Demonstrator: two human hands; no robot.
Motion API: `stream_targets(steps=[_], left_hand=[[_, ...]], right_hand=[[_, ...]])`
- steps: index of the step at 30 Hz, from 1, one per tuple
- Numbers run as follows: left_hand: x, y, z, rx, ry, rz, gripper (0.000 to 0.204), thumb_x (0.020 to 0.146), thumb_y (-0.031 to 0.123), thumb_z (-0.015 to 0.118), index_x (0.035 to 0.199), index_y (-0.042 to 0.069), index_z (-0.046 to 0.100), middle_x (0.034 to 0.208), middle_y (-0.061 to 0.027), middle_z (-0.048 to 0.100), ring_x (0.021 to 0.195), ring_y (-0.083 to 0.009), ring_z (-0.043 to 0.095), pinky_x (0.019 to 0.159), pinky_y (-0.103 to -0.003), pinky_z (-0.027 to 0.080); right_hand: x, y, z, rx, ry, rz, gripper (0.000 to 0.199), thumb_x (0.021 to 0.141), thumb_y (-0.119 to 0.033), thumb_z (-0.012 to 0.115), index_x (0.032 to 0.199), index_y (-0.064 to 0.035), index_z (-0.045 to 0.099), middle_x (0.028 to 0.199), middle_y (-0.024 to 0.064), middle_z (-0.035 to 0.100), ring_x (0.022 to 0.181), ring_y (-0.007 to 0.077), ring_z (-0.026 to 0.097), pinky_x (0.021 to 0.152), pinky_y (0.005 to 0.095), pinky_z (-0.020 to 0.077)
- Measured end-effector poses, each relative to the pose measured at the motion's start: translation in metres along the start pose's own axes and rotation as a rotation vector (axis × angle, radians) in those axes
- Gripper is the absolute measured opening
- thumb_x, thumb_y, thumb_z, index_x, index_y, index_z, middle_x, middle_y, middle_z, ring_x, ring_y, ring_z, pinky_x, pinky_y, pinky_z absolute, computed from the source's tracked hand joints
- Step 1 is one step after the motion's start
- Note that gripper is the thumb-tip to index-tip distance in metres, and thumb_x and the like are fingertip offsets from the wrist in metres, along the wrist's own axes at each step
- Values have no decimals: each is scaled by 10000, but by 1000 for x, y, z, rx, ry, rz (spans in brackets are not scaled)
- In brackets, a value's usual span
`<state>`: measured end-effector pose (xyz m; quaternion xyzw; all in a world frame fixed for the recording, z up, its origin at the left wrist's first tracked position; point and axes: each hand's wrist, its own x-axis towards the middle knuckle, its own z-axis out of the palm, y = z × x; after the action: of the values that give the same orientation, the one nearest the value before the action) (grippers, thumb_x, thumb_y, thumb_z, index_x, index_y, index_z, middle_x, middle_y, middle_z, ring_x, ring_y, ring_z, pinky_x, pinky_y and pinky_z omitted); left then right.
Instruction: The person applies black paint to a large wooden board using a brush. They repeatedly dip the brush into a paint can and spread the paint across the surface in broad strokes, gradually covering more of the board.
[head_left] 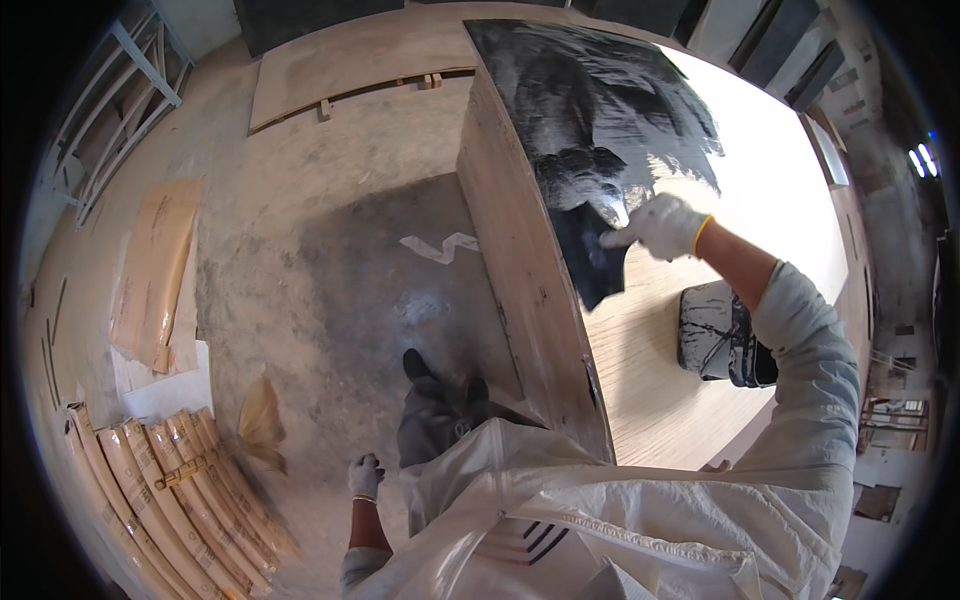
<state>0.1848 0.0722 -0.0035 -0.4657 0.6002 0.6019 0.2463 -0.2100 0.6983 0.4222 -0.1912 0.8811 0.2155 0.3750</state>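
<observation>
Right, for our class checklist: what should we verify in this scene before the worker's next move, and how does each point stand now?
1. Right hand has hold of the black flat piece: ok, fingers at its edge.
2. Left hand free: ok, hanging low, nothing visible in it.
3. Both hands gloved: ok.
4. Black coating covers the whole panel evenly: not ok, it is streaky and bare wood shows nearer the body.
5. Enough material in the smeared bucket: cannot tell, its inside is not clearly visible.
6. Shoes clear of the pale zigzag strip on the floor: ok.
</observation>
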Motion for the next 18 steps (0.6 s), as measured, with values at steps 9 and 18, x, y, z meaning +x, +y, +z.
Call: stream_targets(steps=[9,18], left_hand=[[-3,-9,-10,-11,2,28,208,1020,211,663,1124,35,702,886,-96,694,588,-249,698,483,-366,548],[0,9,-18,92,20,-9,215,1013,216,668,1109,31,715,867,-107,710,598,-279,717,492,-396,579]], right_hand=[[-3,17,22,-42,-1,-5,720,972,-23,565,1513,-496,621,1241,97,788,1087,299,758,951,414,602],[-2,47,15,62,147,88,746,922,31,505,1466,-447,682,1264,149,778,1094,361,757,1001,436,587]])
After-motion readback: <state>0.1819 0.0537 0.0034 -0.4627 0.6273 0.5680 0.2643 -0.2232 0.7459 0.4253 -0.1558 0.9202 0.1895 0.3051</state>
